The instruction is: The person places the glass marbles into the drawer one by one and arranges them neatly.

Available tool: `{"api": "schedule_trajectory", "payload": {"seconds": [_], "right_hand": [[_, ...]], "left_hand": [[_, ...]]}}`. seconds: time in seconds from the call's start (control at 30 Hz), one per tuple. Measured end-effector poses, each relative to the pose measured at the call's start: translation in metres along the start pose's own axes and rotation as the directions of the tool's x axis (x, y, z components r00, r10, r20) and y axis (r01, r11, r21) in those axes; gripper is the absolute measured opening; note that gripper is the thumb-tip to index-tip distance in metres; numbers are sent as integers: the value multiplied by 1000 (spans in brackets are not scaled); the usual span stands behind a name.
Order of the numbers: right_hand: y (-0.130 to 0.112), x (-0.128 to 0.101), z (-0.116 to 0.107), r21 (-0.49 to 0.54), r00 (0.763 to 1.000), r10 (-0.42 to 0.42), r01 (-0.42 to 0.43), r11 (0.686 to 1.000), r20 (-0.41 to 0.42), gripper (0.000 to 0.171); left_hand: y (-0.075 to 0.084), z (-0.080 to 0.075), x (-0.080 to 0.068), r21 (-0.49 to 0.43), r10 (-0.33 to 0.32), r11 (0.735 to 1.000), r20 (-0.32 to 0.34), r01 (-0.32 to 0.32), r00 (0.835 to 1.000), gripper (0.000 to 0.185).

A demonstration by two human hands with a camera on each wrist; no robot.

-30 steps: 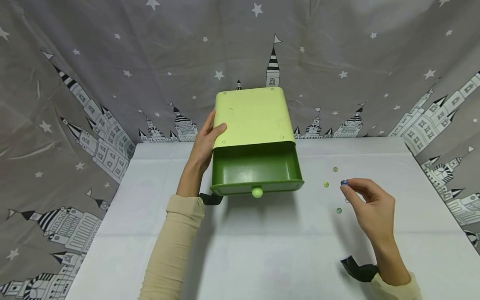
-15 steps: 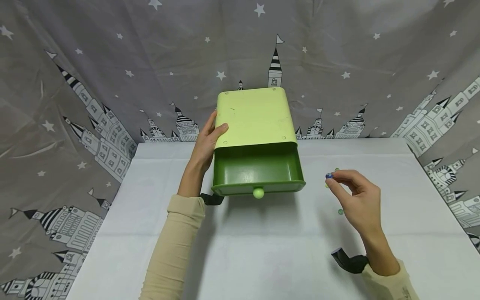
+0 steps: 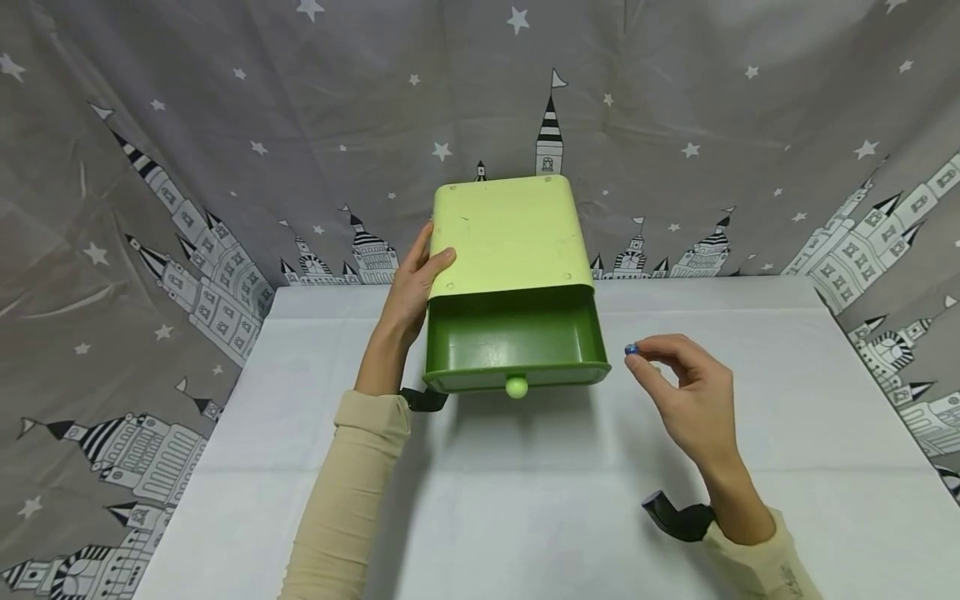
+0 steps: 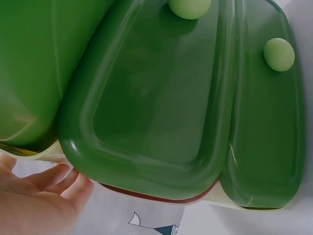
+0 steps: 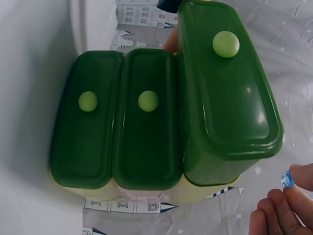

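The right hand pinches a small blue glass marble in its grip at three o'clock of the open green plastic drawer, while the left hand holds the pale green cabinet steady on the white surface.

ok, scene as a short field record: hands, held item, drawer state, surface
left hand: grips the left side of the light green drawer unit
right hand: pinches a blue marble at the fingertips, just right of the open drawer
top drawer: pulled out, dark green, nothing visible inside
lower drawers: two, pushed in, each with a pale knob
surface: white table, star and castle backdrop
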State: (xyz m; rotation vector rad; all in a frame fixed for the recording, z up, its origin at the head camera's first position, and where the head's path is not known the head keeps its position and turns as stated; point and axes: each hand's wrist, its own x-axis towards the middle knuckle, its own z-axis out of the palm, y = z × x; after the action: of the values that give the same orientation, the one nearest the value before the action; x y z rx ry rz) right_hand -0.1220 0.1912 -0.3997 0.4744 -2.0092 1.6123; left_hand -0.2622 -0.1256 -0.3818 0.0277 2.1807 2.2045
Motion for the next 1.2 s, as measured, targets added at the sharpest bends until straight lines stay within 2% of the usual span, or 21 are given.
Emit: {"api": "schedule_trajectory", "payload": {"seconds": [0.6,1.2], "right_hand": [[-8,9,8,11,1000,-25,25,1000,2,19],[-10,15,23,76,999,-26,23,997,33,18]], "left_hand": [[-1,-2,0,-1,2,1000,-2,-2,1000,76],[1,0,0,-3,-2,1000,-1,2,1000,74]]}}
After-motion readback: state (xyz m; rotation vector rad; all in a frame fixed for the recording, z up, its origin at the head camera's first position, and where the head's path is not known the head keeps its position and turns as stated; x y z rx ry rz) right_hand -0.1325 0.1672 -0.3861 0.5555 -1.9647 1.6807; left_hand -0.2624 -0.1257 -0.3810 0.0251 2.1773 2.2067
